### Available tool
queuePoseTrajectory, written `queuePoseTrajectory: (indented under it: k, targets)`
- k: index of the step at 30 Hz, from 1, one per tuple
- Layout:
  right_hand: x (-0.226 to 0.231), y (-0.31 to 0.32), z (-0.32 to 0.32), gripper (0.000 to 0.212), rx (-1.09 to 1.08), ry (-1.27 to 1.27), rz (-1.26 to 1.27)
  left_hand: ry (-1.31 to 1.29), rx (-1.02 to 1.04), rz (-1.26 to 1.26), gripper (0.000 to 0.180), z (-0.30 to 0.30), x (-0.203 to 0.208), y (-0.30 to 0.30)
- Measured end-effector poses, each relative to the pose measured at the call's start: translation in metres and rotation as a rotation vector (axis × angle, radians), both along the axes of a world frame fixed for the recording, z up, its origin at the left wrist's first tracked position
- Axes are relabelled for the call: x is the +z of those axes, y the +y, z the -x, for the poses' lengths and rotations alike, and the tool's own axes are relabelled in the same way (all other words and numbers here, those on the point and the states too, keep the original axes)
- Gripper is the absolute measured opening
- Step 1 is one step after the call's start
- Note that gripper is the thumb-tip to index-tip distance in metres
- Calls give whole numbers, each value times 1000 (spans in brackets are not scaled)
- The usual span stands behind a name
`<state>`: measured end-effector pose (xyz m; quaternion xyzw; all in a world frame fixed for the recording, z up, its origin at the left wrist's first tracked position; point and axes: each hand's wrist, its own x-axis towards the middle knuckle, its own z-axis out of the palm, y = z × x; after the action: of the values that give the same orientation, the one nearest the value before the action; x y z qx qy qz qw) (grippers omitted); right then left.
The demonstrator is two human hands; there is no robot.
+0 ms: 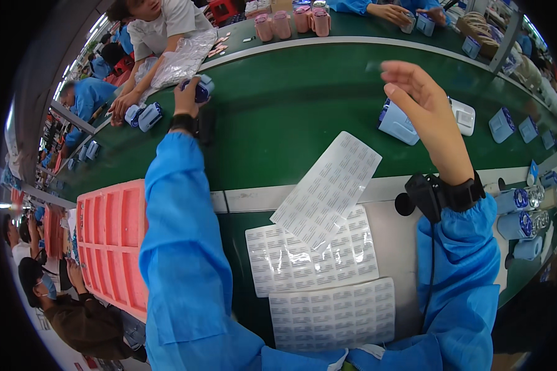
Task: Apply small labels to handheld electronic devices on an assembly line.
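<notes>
My left hand is stretched out over the far left of the green work surface. Its fingers are wrapped round a light-blue cup with a dark-blue end, partly hidden by the hand. On the right, my right hand is raised with its fingers apart and nothing in them. Just beside it lies another light-blue cup, and a white-and-blue piece shows past the wrist. Sheets of small printed labels overlap in front of me; further label sheets lie nearer.
A pink divided tray stands at the left. Several blue cups run along the right, with more at the near right. A co-worker leans in beside blue cups at the far left. Pink cups stand at the back.
</notes>
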<state>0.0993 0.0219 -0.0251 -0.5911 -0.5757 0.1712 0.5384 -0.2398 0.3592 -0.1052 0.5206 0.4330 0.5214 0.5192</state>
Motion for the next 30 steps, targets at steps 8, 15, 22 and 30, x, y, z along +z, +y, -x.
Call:
queuePoseTrajectory:
  k: [8, 15, 22, 30]
  targets:
    - [39, -43, 44, 7, 352, 487, -7, -454, -421, 135, 39, -86, 91, -237]
    - [56, -75, 72, 6, 410, 480, -58, -263, -612, 12, 54, -108, 114, -332]
    - [61, -84, 73, 11, 337, 327, 39, -154, -651, -89, 70, -107, 108, -343]
    - [56, -83, 77, 11, 281, 262, 41, -148, -573, -66, 74, -106, 108, -345]
